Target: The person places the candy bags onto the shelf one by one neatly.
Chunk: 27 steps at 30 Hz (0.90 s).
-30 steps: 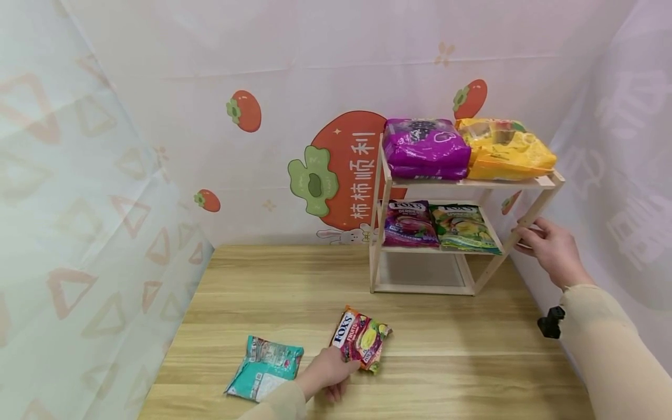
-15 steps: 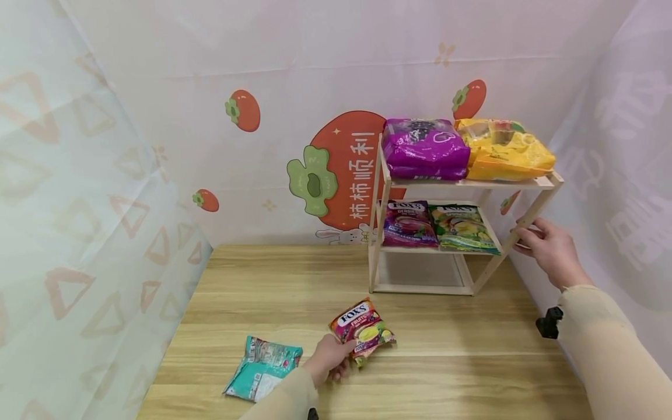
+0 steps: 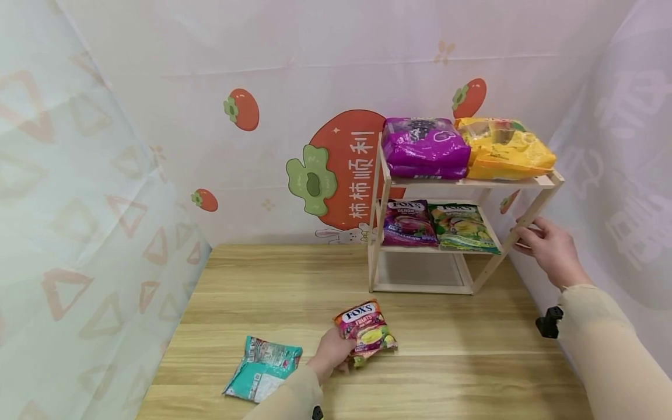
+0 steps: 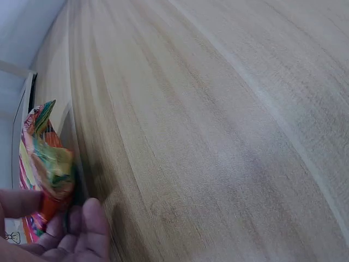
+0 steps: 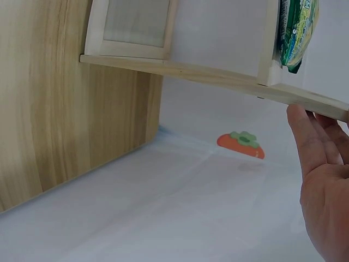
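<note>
Between thumb and fingers my left hand (image 3: pixel 333 351) pinches the lower left edge of a red and orange FOX'S Fruits candy bag (image 3: pixel 366 326). The bag is tilted just above or on the table; which of the two I cannot tell. In the left wrist view the candy bag (image 4: pixel 49 164) shows edge-on, its crinkled end between the fingers (image 4: pixel 95 224). Over on the right, my right hand (image 3: pixel 555 251) grips the front right post of a small wooden shelf (image 3: pixel 511 236). Seen from the right wrist, its fingers (image 5: pixel 308 134) lie against that post.
A teal candy bag (image 3: pixel 265 370) lies on the table (image 3: pixel 252 291), left of my left hand. The shelf's top bears a purple bag (image 3: pixel 425 149) and a yellow bag (image 3: pixel 506 151). Its middle level holds a berries bag (image 3: pixel 409 224) and a green bag (image 3: pixel 464 227).
My left hand has lifted and turned the Fruits candy bag more upright, shifting it slightly right and away from me. The right hand stays on the shelf post.
</note>
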Each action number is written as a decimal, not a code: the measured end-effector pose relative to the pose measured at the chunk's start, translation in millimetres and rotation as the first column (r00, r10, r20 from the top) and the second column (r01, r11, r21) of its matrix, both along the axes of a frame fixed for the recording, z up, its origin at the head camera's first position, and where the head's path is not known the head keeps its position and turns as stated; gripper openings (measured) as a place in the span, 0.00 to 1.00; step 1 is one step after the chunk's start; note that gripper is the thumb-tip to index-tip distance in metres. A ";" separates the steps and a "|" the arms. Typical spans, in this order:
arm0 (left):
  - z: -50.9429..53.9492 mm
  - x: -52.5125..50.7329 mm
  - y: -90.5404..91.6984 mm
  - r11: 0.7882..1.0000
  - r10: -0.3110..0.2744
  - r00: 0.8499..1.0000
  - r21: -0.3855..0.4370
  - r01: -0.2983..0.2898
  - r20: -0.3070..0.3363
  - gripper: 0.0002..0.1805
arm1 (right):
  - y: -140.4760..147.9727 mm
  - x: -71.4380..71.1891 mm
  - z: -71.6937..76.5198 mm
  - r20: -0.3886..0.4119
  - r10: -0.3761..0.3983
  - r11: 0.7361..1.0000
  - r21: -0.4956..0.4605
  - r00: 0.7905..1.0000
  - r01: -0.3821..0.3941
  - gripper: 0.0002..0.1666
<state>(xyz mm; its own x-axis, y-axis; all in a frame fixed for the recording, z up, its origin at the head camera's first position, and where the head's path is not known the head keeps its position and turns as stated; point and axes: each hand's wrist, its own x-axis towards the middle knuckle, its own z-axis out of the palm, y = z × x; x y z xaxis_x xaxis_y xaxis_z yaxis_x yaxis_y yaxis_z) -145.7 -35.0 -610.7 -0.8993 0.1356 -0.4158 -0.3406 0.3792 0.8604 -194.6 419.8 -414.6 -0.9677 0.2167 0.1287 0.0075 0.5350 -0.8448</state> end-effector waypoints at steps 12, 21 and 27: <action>5.7 -4.5 9.1 0.995 -0.017 0.995 0.098 0.027 -0.098 0.16 | 2.8 1.8 0.3 -0.015 0.007 0.999 -0.034 1.000 -0.008 0.27; 1.9 -8.7 22.1 0.987 -0.032 0.991 0.152 0.052 -0.132 0.14 | 3.8 1.0 0.0 -0.018 0.008 0.999 -0.034 1.000 -0.009 0.26; 6.3 -12.5 32.8 0.980 -0.009 0.994 0.199 0.031 -0.110 0.15 | 3.3 -0.1 -0.2 -0.027 0.018 0.998 -0.057 0.999 -0.019 0.21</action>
<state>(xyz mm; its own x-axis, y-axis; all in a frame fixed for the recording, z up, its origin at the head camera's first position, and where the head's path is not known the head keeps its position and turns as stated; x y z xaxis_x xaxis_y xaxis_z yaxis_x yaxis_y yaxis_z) -158.2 -2.1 -604.4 -0.9337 0.2243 -0.2789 -0.2355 0.2017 0.9507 -194.7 423.1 -414.8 -0.9680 0.2066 0.1423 -0.0248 0.4858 -0.8737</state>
